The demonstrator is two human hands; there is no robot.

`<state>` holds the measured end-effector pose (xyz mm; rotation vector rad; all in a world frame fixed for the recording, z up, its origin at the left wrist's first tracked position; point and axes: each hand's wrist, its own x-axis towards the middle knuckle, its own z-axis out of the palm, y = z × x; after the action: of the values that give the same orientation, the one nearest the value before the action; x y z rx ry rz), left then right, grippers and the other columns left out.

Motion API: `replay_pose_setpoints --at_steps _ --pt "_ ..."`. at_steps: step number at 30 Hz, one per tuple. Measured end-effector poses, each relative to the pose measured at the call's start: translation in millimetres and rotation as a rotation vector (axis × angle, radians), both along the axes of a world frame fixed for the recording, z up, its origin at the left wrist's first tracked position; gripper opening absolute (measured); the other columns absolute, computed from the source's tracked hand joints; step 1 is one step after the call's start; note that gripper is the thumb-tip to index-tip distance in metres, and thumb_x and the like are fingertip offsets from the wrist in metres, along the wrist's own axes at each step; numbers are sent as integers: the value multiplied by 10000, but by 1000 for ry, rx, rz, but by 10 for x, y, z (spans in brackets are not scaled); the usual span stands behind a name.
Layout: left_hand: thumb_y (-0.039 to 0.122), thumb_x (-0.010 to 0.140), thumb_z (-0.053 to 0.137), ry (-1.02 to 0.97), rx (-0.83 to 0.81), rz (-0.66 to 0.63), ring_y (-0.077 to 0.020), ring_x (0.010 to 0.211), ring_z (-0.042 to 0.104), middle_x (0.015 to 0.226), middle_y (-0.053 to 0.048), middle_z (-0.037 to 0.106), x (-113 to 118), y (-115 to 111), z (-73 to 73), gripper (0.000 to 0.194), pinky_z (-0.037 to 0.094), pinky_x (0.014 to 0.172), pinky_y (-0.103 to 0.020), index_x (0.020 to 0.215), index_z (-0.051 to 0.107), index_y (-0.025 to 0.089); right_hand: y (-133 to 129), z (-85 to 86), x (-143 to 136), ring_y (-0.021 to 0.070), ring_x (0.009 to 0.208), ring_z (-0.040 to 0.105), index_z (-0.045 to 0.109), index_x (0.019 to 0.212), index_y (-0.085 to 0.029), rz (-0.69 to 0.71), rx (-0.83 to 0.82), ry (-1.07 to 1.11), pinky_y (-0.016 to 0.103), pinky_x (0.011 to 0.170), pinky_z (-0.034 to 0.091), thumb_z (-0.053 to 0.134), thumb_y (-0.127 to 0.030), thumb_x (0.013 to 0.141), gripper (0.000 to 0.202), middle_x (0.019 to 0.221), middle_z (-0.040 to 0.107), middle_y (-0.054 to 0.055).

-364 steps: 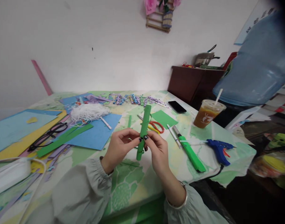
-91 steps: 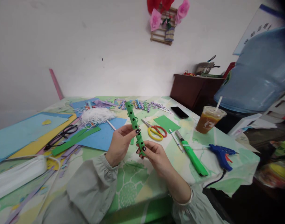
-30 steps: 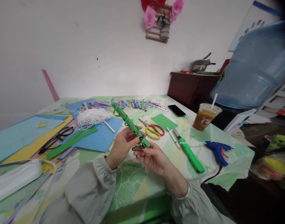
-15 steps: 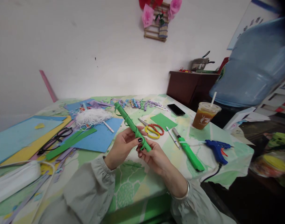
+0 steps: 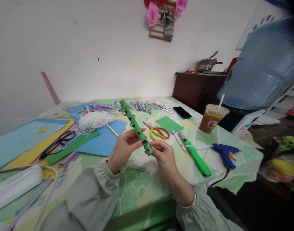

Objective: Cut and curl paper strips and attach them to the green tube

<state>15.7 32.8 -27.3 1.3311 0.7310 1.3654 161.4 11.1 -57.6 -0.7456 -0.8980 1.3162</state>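
A green paper roll [image 5: 132, 121] with dark holes and loose curled strips along it is held tilted above the table, its top leaning left. My left hand [image 5: 127, 146] grips it below the middle, the thumb with a dark nail across its front. The fingertips of my right hand [image 5: 162, 155] pinch its lower end. Behind the hands lie scissors [image 5: 158, 133] with yellow and red handles and a green paper square [image 5: 169, 124]. To the right are a white stick [image 5: 178, 141], a green lighter [image 5: 197, 158] and a blue glue gun [image 5: 225, 154].
A cup of brown drink [image 5: 212, 118] and a phone [image 5: 182, 112] stand and lie at the right. White string [image 5: 96, 120], blue paper [image 5: 99, 144], glasses [image 5: 57, 142] and green strips [image 5: 73, 147] lie left. Curled paper pieces [image 5: 139, 106] line the back.
The roll has turned about its length, showing its holes, and stands a little more upright. My right hand has shifted slightly right, with its fingertips at the roll's lower end.
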Motion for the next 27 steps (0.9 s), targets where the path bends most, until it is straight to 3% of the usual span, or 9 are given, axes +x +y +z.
replay_pose_setpoints --at_steps 9,15,20,27 --pt "242 658 768 50 15 61 -177 888 651 960 -41 723 -9 25 -13 409 512 812 -283 1053 679 178 -49 23 -4 138 614 647 714 772 -175 33 58 4 257 615 503 727 -211 665 113 692 705 12" --pt "238 645 777 43 18 83 -166 855 648 927 -34 720 -18 47 -26 397 512 786 -271 1025 682 174 -49 22 -14 155 650 660 711 827 -180 110 90 27 290 672 513 680 -275 732 137 735 698 17" --pt "240 626 783 63 25 107 -166 809 632 878 -39 707 -7 28 -1 380 507 736 -269 985 688 157 -59 19 -28 139 699 637 695 852 -186 182 104 -31 267 704 493 733 -254 694 176 789 700 21" --pt "255 626 778 119 38 119 -160 743 621 826 -34 695 3 8 10 280 498 679 -262 871 696 148 -50 9 -32 143 710 628 695 855 -188 161 89 0 275 704 502 739 -237 671 195 797 698 23"
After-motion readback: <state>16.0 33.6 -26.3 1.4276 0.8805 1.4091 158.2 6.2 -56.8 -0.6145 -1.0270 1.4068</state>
